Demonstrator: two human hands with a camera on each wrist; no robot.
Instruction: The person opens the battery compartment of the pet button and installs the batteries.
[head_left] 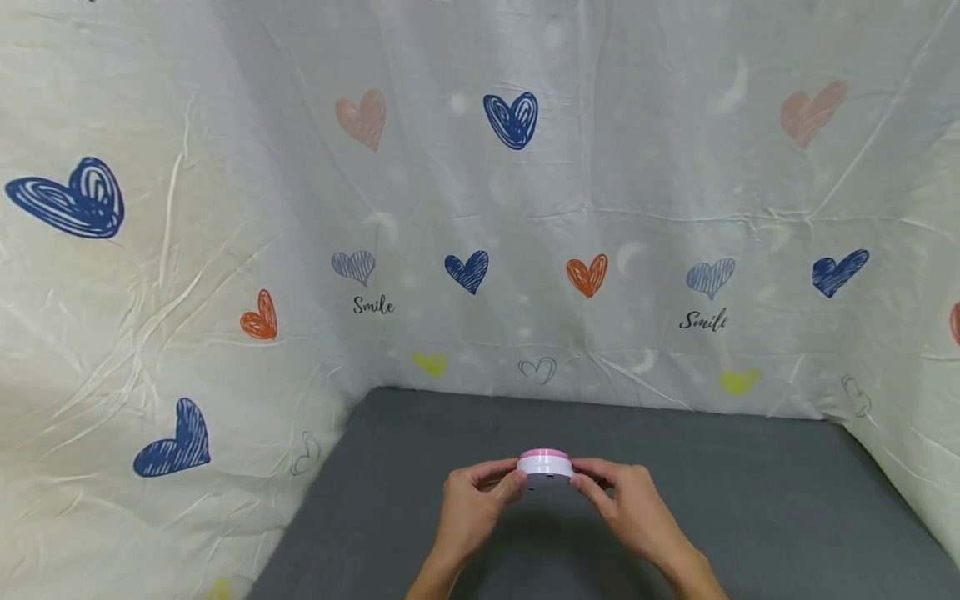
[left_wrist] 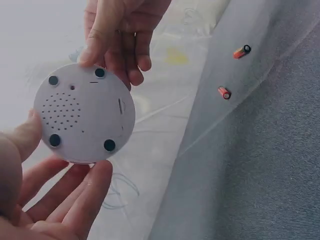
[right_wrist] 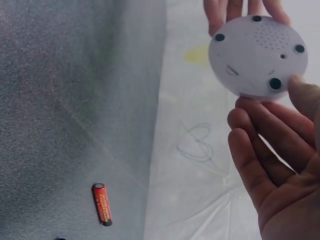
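Note:
Both hands hold a round white device with a pink top [head_left: 544, 463] above the grey table. My left hand [head_left: 471, 507] grips its left edge, and my right hand [head_left: 632, 505] grips the right edge, thumbs toward me. In the left wrist view its flat underside [left_wrist: 87, 112] shows several dark round feet, a patch of small speaker holes, a small screw hole and the outline of a cover. The right wrist view shows the same underside [right_wrist: 250, 55], with the thumb on its rim and fingers behind.
Two small batteries [left_wrist: 242, 51] [left_wrist: 224, 93] lie on the grey table [head_left: 420, 433] in the left wrist view. A red battery [right_wrist: 102, 204] lies on it in the right wrist view. White cloth [head_left: 645, 183] printed with hearts hangs behind and at the sides.

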